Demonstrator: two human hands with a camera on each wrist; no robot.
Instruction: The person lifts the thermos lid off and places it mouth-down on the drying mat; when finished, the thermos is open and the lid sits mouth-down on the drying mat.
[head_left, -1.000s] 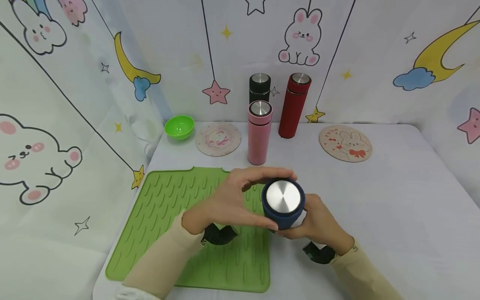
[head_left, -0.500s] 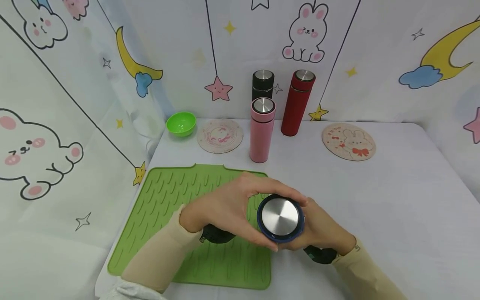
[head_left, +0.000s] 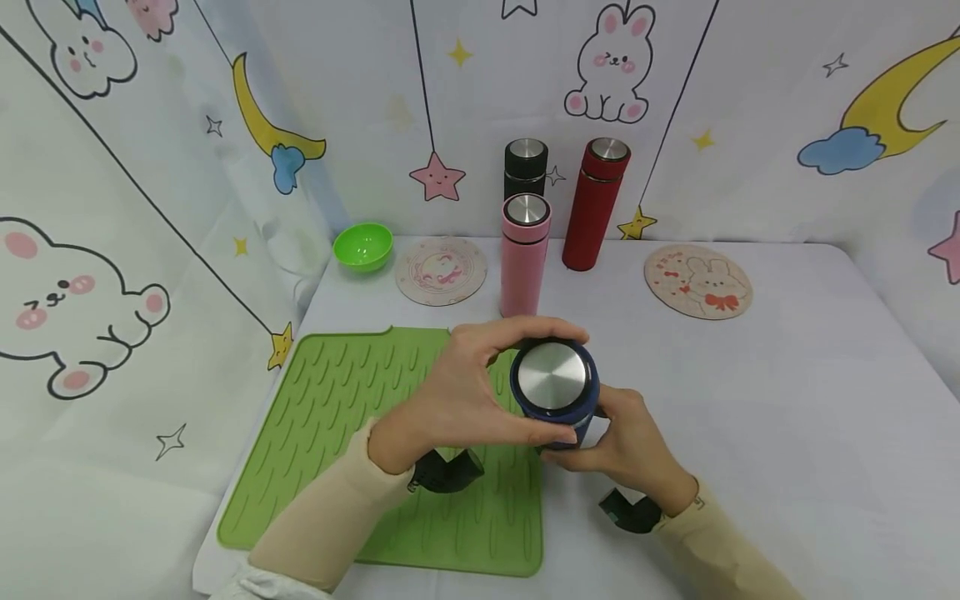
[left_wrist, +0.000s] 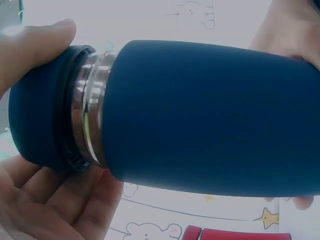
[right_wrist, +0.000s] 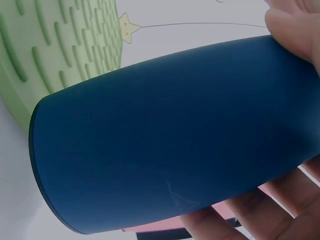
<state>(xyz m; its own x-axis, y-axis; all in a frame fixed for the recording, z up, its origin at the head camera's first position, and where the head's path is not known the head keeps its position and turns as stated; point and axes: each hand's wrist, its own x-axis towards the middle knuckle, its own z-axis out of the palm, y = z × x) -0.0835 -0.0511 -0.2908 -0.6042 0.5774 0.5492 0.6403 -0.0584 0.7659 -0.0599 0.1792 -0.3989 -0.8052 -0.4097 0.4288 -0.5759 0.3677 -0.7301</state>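
Note:
A dark blue thermos flask (left_wrist: 210, 120) is held between both hands, its steel-topped lid (head_left: 553, 375) facing up toward the head camera. My left hand (head_left: 465, 392) grips the lid, thumb on the near side and fingers round the far side. Between the lid and the body, the left wrist view shows a band of shiny steel neck (left_wrist: 91, 110). Lower down, my right hand (head_left: 633, 442) grips the flask's body, thumb on one side and fingers curled round the other. In the head view the lid hides most of the body.
A green ridged mat (head_left: 337, 433) lies under the left forearm. Behind the hands stand a pink flask (head_left: 522, 271), a black flask (head_left: 525, 171) and a leaning red flask (head_left: 596, 204). Farther back are a green bowl (head_left: 363, 248) and two round coasters, left (head_left: 441, 272) and right (head_left: 697, 282).
The flask's top first came toward me, then went back away, and the flask now shows more of its side. The left hand moved with the lid; the right hand stayed low on the body.

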